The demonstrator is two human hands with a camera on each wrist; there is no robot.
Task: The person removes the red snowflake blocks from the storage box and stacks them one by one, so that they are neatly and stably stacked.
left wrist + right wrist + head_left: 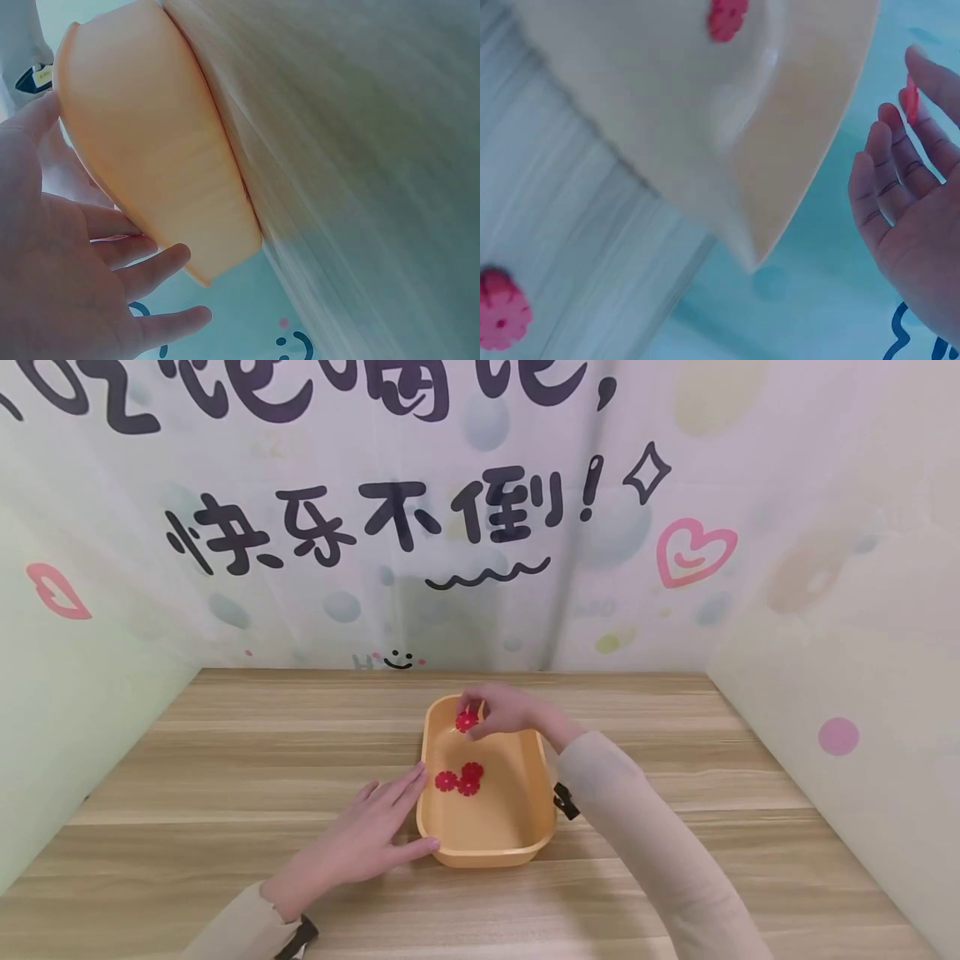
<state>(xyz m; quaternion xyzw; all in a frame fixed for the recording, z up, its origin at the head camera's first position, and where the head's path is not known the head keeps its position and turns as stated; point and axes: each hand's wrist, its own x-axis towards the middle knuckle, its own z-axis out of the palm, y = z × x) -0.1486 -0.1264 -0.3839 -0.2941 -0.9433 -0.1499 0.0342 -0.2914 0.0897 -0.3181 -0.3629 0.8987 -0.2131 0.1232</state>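
Between the thumb and index finger of my right hand [504, 708] [922, 202], a red flower-shaped piece [467, 721] [912, 101] is pinched above the back end of the orange tray [483, 857] [142, 127] [802, 97]. Three similar red pieces [446, 781] lie close together on the tray's floor, left of its middle; one red piece [727, 16] shows inside it in the right wrist view. My left hand [363, 831] [75, 262] rests at the tray's left side, fingers extended, with fingertips and thumb touching the rim.
The tray stands on a wood-grain table [300, 735]. Another red piece [502, 311] appears on the wood in the right wrist view. A printed cloth [450, 610] hangs behind the table, with pale walls on both sides. A black item [566, 802] shows beside the right sleeve.
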